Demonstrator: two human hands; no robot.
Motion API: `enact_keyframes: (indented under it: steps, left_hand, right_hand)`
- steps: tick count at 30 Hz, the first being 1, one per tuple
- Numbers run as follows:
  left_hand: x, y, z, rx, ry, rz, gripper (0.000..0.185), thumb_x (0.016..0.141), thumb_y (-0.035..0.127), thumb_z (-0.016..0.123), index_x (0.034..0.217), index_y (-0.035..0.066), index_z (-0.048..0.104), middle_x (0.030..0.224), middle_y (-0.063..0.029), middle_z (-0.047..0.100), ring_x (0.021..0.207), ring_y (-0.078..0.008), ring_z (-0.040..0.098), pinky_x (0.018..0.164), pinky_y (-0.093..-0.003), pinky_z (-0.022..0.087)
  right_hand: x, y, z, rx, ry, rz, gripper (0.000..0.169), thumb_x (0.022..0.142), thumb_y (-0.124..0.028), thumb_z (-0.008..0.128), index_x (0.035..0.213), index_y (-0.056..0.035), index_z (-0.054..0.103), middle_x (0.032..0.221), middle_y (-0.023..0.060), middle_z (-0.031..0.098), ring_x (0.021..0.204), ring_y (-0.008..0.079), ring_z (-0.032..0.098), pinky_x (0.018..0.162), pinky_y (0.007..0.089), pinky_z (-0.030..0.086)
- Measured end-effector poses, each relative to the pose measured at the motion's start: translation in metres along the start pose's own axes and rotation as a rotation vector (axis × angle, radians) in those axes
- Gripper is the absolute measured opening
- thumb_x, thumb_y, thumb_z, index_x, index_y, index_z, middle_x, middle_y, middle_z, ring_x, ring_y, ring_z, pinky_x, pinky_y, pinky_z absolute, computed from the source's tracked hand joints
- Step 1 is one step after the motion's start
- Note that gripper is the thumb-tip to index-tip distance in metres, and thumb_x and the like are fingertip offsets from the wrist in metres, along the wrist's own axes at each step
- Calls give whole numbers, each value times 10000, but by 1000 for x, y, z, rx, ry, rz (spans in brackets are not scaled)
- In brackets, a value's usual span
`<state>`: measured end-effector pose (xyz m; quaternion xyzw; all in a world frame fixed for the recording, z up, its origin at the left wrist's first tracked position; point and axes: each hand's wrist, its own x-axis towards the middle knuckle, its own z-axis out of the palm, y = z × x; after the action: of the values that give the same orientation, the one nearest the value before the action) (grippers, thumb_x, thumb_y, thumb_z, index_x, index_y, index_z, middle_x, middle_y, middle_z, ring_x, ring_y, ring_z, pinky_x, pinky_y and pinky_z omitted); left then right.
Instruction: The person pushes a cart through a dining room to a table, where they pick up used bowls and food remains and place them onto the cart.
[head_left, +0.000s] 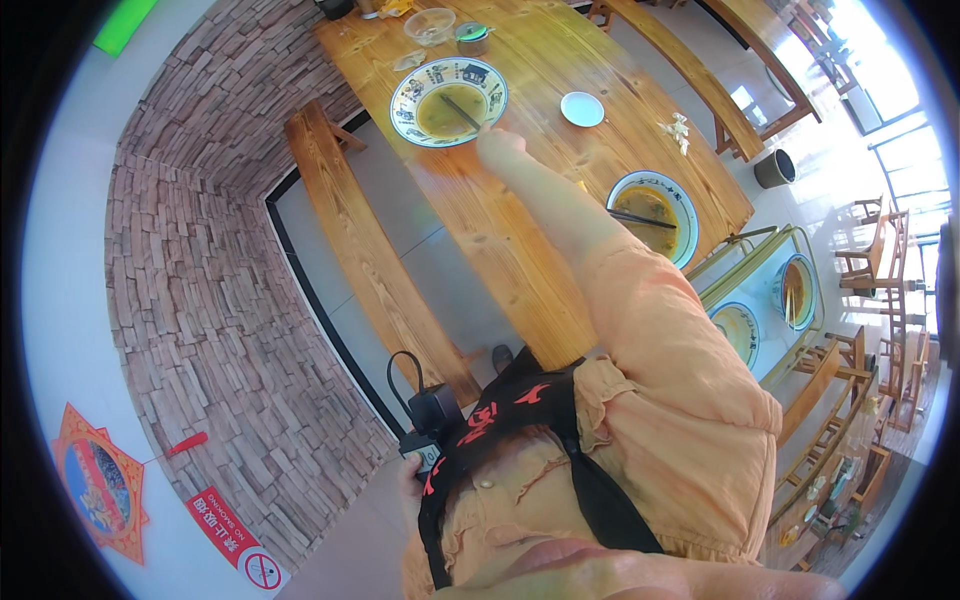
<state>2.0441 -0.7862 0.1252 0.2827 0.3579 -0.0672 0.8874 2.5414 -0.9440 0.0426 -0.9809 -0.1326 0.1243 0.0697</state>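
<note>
My right hand reaches across the wooden table and pinches the near rim of a wide patterned bowl. Yellowish broth fills the bowl's bottom. Dark chopsticks lean across it, their ends at my fingers; whether the fingers also hold them is hard to tell. Low by my waist, my left hand is partly hidden behind the black apron. It grips a small black device with a cable loop. Closer on the right, another soup bowl has dark chopsticks across it.
A small white dish, crumpled tissue, a clear plastic bowl and a lidded jar are on the table. At right, a cart carries used bowls. A wooden bench runs along the brick-patterned wall. A bin stands beyond.
</note>
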Motion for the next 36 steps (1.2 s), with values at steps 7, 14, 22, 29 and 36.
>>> enact_keyframes:
  steps: [7,14,22,29,36]
  left_hand:
    - [11,-6,-43,-47,77,-73,619,698,241,633,1235,68,380,969,-84,574,829,-191,581,728,-324,494]
    - [56,11,-123,66,-45,-229,458,701,271,636,1076,48,495,887,-71,596,800,-198,587,741,-325,481]
    - [71,49,-38,258,-101,-288,478,677,303,640,1057,44,510,956,-94,604,827,-226,590,757,-342,479]
    - [78,54,-19,345,-109,-395,487,678,302,637,1070,44,504,965,-97,602,831,-234,590,765,-347,482]
    - [48,43,13,239,-11,-387,500,686,271,626,1107,42,483,954,-110,601,845,-254,592,784,-360,487]
  right_hand:
    - [-38,24,-16,28,58,4,304,822,-123,470,1094,5,425,912,132,615,819,273,621,651,383,499]
    - [-29,37,35,329,-78,-270,169,760,-83,525,922,-35,526,700,98,572,489,186,491,415,303,381]
    - [-264,34,-25,1947,207,342,377,818,-25,409,1189,-80,374,701,41,476,428,74,341,372,216,254]
    - [-338,46,14,2239,481,805,349,811,-4,386,1147,-97,359,710,45,489,441,70,339,375,206,245]
    - [-285,60,48,2436,278,697,450,888,-280,450,1244,-66,278,1210,180,396,1097,258,431,906,363,389]
